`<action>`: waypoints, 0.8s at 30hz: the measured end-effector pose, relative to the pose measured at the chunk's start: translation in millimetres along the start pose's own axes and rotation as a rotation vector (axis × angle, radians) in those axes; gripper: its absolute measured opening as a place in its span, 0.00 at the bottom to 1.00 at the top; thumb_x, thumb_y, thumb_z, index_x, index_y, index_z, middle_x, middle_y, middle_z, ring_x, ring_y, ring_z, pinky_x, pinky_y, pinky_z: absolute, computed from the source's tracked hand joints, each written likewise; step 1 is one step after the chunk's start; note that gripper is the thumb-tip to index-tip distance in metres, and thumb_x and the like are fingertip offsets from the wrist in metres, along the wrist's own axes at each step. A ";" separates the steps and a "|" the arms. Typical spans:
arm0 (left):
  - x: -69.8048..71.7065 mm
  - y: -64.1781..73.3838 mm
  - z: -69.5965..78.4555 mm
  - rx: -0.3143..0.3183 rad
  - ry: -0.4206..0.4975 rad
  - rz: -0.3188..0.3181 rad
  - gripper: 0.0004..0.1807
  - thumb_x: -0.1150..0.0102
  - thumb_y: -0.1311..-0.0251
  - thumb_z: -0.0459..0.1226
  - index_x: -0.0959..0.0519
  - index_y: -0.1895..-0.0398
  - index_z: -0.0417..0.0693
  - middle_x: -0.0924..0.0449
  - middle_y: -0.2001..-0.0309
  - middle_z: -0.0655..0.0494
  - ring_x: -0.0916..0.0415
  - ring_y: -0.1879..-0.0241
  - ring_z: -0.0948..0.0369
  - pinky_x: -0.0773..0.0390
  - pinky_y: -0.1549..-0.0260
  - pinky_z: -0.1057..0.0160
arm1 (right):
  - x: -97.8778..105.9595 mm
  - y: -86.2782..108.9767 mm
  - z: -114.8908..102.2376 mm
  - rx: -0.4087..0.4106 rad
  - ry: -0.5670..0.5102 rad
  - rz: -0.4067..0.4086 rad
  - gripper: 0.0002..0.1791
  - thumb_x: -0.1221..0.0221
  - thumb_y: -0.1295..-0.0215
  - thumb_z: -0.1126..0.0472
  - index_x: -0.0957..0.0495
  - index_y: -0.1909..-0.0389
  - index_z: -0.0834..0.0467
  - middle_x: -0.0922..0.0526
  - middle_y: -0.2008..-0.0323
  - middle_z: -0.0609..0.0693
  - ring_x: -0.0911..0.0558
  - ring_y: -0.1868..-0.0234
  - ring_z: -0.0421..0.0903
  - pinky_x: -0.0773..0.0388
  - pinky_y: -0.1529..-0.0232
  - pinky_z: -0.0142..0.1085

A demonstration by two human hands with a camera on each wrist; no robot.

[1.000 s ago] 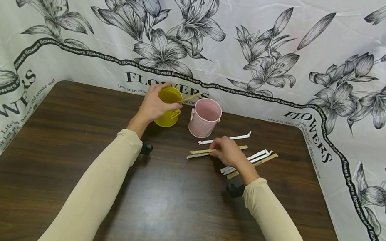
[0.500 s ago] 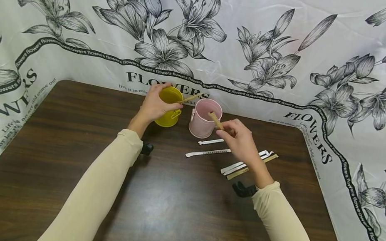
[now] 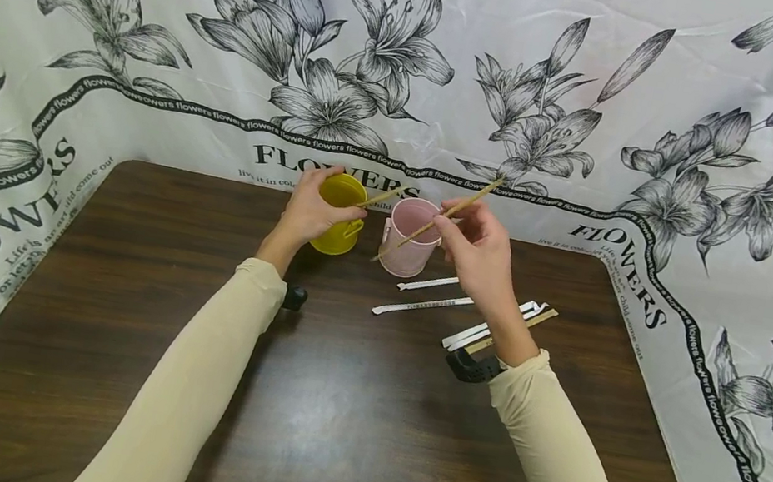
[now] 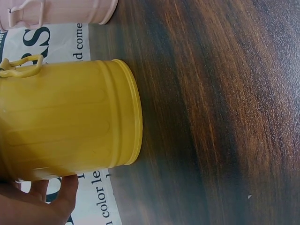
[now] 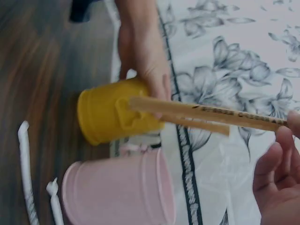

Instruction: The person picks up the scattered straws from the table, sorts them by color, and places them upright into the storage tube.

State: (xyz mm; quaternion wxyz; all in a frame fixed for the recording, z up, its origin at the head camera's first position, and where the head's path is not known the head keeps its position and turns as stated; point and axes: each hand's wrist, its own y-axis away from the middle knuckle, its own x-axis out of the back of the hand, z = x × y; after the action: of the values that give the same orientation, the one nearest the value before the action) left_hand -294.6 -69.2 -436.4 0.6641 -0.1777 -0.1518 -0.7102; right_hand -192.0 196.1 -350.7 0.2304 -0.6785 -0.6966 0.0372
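Note:
My left hand [image 3: 307, 216] grips the small yellow bucket [image 3: 333, 244] at its rim, thumb across the near side. A brown paper-wrapped straw [image 3: 382, 197] leans out of that bucket toward the right. Between thumb and fingertips, my right hand [image 3: 488, 259] pinches another brown paper-wrapped straw [image 5: 229, 115]. It slants in front of the pink bucket [image 3: 399, 256], its lower end reaching past that bucket's left side in the head view. In the left wrist view, the yellow bucket [image 4: 70, 122] stands upright on the table, fingers behind it.
Below the right hand, white-wrapped straws [image 3: 414, 306] lie on the dark wooden table [image 3: 331, 401]. More white straws [image 3: 487, 327] and a brown one [image 3: 543, 317] lie together farther right. A flower-printed cloth [image 3: 404, 130] hangs right behind the buckets.
The right hand has picked a brown straw off the table, lifted it and swung it upright-slanted beside the pink bucket. The left hand and yellow bucket have stayed put.

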 end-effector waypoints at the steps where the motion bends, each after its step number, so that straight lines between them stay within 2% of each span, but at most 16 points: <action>1: 0.0 0.1 0.3 0.001 0.001 -0.002 0.51 0.22 0.51 0.55 0.36 0.24 0.59 0.43 0.25 0.48 0.39 0.31 0.46 0.34 0.30 0.40 | -3.4 -3.5 -1.4 0.015 -0.025 0.027 0.14 0.37 0.29 0.62 0.21 0.48 0.63 0.21 0.73 0.46 0.27 0.78 0.41 0.28 0.78 0.30; 4: 0.6 0.4 1.1 0.002 0.001 -0.002 0.51 0.22 0.51 0.54 0.36 0.24 0.59 0.43 0.25 0.47 0.39 0.31 0.45 0.36 0.29 0.40 | -15.0 -16.0 -6.9 0.056 -0.112 0.095 0.13 0.37 0.30 0.64 0.23 0.49 0.65 0.21 0.73 0.42 0.28 0.80 0.39 0.30 0.79 0.29; 8: 1.5 1.5 2.2 -0.005 0.003 0.001 0.51 0.22 0.51 0.54 0.35 0.24 0.58 0.42 0.26 0.47 0.39 0.31 0.45 0.36 0.28 0.41 | -29.5 -34.1 -11.5 0.081 -0.189 0.137 0.11 0.37 0.31 0.66 0.23 0.52 0.66 0.20 0.72 0.41 0.29 0.80 0.38 0.29 0.79 0.28; 15: 1.3 0.8 1.0 -0.011 0.009 0.000 0.51 0.22 0.51 0.55 0.35 0.23 0.57 0.42 0.26 0.46 0.38 0.31 0.46 0.36 0.27 0.43 | -51.1 -54.6 -4.1 0.030 -0.128 0.138 0.14 0.35 0.32 0.63 0.22 0.51 0.67 0.21 0.69 0.40 0.28 0.78 0.35 0.29 0.79 0.25; 20: -0.2 0.2 0.2 -0.015 0.007 0.003 0.51 0.22 0.52 0.55 0.35 0.24 0.57 0.42 0.26 0.47 0.38 0.31 0.47 0.36 0.27 0.44 | -63.8 -55.3 10.4 0.014 -0.061 0.138 0.14 0.35 0.32 0.63 0.21 0.51 0.66 0.20 0.66 0.42 0.28 0.77 0.35 0.30 0.76 0.25; 24: -0.9 -1.0 -0.4 -0.020 -0.005 0.008 0.51 0.21 0.52 0.55 0.35 0.24 0.57 0.42 0.26 0.47 0.38 0.32 0.47 0.35 0.28 0.44 | -72.1 -53.5 21.1 0.020 -0.080 0.115 0.13 0.36 0.31 0.63 0.22 0.51 0.65 0.21 0.65 0.43 0.29 0.79 0.36 0.31 0.79 0.26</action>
State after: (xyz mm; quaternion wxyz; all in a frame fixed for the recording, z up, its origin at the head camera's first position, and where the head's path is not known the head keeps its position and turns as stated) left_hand -295.6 -68.6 -437.1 0.6648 -0.1866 -0.1455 -0.7085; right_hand -251.3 128.1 -369.5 0.2066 -0.7129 -0.6648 0.0848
